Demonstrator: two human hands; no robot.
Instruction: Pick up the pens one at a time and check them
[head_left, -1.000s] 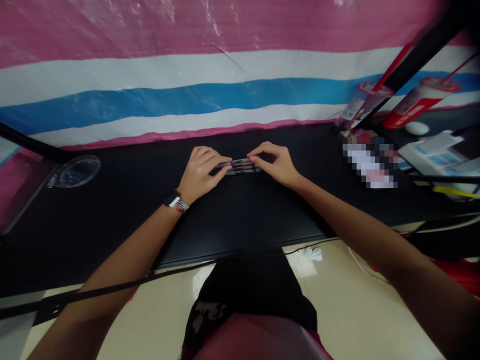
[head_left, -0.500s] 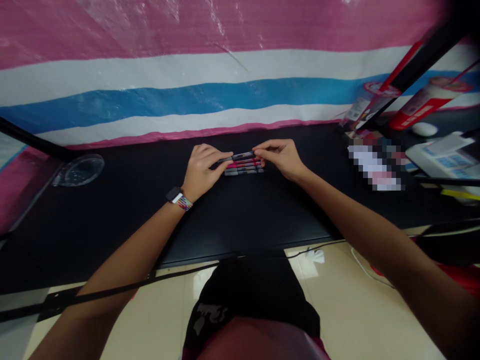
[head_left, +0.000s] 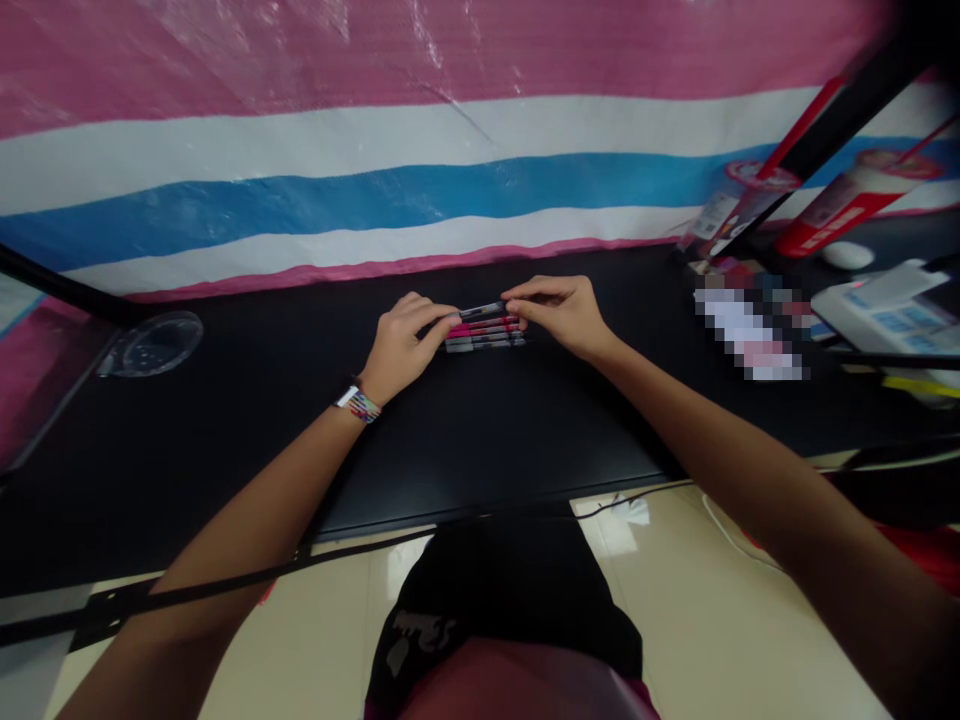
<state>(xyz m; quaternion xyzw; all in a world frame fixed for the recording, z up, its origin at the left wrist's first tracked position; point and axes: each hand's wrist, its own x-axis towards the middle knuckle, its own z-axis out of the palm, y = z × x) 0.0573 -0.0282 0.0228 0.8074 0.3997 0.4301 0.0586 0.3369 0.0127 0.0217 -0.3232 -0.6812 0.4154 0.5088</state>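
A striped sheet (head_left: 375, 205) hangs behind a black tabletop (head_left: 442, 440). The left hand (head_left: 403, 345) and right hand (head_left: 564, 315), fingers nearly closed, pinch opposite ends of a clear, dark-tipped pen (head_left: 481, 311), just beyond a row of pens (head_left: 486, 345) (some pink-red, some grey).

No wording is legible. At six o'clock, the black garment (head_left: 517, 590) bears pale script (head_left: 424, 626) above a leaf-like mark (head_left: 399, 656). Near two o'clock, white block characters (head_left: 832, 230) on the red-banded cup (head_left: 855, 205) and the neighbouring cup's white label (head_left: 711, 216) are blurred.
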